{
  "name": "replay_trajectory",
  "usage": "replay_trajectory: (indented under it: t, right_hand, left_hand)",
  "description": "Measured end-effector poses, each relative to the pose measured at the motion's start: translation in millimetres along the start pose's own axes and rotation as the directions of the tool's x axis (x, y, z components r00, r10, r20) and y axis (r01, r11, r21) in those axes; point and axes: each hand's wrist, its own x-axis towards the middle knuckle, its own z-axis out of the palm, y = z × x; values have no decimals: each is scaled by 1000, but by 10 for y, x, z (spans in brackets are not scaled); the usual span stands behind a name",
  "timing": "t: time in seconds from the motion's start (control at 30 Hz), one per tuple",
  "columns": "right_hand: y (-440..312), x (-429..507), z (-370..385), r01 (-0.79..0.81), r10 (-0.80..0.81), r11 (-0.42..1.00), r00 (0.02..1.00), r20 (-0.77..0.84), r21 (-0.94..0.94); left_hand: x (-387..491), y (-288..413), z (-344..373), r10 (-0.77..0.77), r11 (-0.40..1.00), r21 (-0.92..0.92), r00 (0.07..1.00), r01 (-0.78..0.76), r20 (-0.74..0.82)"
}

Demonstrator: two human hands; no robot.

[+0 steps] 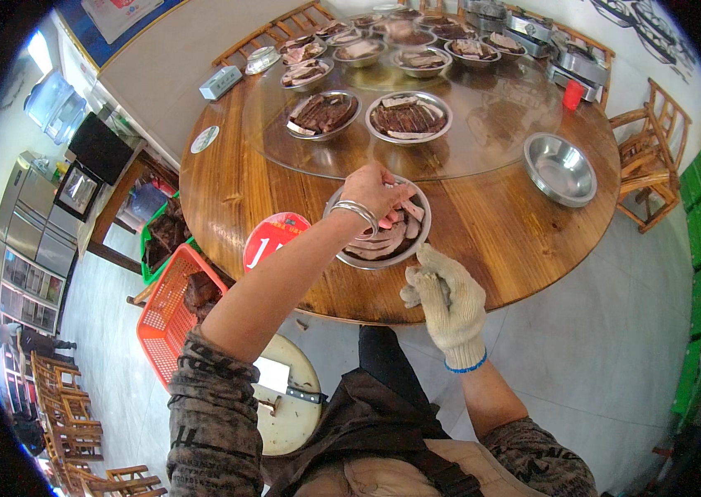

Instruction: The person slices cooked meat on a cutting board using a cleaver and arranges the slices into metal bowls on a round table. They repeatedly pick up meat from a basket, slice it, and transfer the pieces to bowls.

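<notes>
A metal bowl [381, 262] of sliced meat [375, 247] stands near the front edge of the round wooden table. Over its upper part my left hand [370, 189], bare and wearing silver bangles, pinches meat slices with bent fingers. The fingers cover part of the bowl's contents. Beside the bowl's lower right rim is my right hand [450, 295], in a white knit glove with a blue cuff edge. Its fingers are loosely curled and apart, and I see nothing held in them. Whether the gloved fingertip touches the rim is unclear.
Several bowls of meat [409, 118] sit on a glass turntable [481, 146]. Stacked metal bowls [558, 168] are at right. A red number sign [273, 236] stands left. Below are an orange basket [167, 317] with meat and a round chopping block [294, 428] bearing a cleaver [273, 374].
</notes>
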Motion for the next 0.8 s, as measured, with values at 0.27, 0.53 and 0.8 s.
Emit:
replay_trajectory:
  t: [0.27, 0.53, 0.8]
  right_hand:
    - [8, -14, 12, 19, -19, 1000, 1000, -6, -17]
    - [-535, 461, -229, 432, -358, 679, 901, 246, -593]
    - [-338, 1037, -13, 597, 11, 68, 801, 599, -799]
  left_hand:
    - [26, -122, 117, 399, 726, 640, 912, -252, -93]
    - [-302, -355, -523, 626, 764, 461, 691, -451, -361]
    - [-601, -999, -440, 547, 582, 683, 834, -441, 73]
